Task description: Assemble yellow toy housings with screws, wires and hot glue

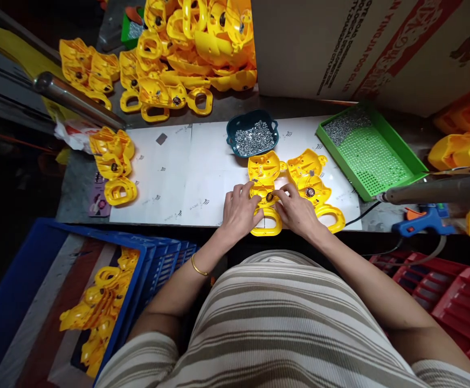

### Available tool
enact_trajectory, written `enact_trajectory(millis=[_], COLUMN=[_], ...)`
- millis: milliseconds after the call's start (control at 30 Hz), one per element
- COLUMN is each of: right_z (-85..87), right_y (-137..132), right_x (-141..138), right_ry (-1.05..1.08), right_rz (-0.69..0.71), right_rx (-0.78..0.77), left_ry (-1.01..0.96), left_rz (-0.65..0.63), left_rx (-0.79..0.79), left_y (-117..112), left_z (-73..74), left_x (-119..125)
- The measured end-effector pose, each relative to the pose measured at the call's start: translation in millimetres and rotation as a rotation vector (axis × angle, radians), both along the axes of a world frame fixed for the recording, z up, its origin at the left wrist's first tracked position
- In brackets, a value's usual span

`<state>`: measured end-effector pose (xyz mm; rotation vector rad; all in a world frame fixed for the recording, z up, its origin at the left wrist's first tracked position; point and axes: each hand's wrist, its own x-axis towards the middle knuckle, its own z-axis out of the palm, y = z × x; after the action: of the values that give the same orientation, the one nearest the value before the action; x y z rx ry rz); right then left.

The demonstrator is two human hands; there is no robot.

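Note:
A yellow plastic housing half (265, 164) with a loop handle lies on the white board in front of me, its hollow side up and a dark round part (269, 197) inside. My left hand (240, 211) grips the left edge of this housing with curled fingers. From the right, my right hand (296, 210) reaches over it, thumb and fingertips closed together near the round part. Whatever those fingertips pinch is hidden or too small to make out. Close beside my right hand lies a second open yellow housing (313, 186) with a round metal part and a handle.
A dark teal basket (232, 141) of small screws stands behind the housings. To its right is a green tray (396, 153) with more metal pieces. Yellow housings (190, 59) pile up at the back by a cardboard box (332, 48). A blue glue gun (423, 223) lies right; blue crate (53, 226) left.

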<state>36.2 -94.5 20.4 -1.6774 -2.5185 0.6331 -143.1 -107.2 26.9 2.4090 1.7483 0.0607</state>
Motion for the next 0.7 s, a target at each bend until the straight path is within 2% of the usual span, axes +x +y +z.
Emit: enact_trajectory(millis=[167, 367, 533, 700], right_z=[0.1, -3.3, -8.2, -23.1], right_y=[0, -3, -8, -6], right_x=[2, 5, 4, -10], right_ry=[-0.022, 0.057, 0.43, 0.755], right_rz=[0.022, -0.028, -0.137, -0.21], right_rx=[-0.007, 0.014, 0.045, 0.004], left_ry=[-0.018, -0.24, -0.595, -0.871], left_rz=[-0.053, 0.027, 0.112, 0.149], left_rx=[-0.085, -0.073, -0.014, -0.093], left_y=[14, 24, 22, 23], left_z=[7.3, 3.9, -5.5, -11.8], left_x=[-6, -7, -6, -4])
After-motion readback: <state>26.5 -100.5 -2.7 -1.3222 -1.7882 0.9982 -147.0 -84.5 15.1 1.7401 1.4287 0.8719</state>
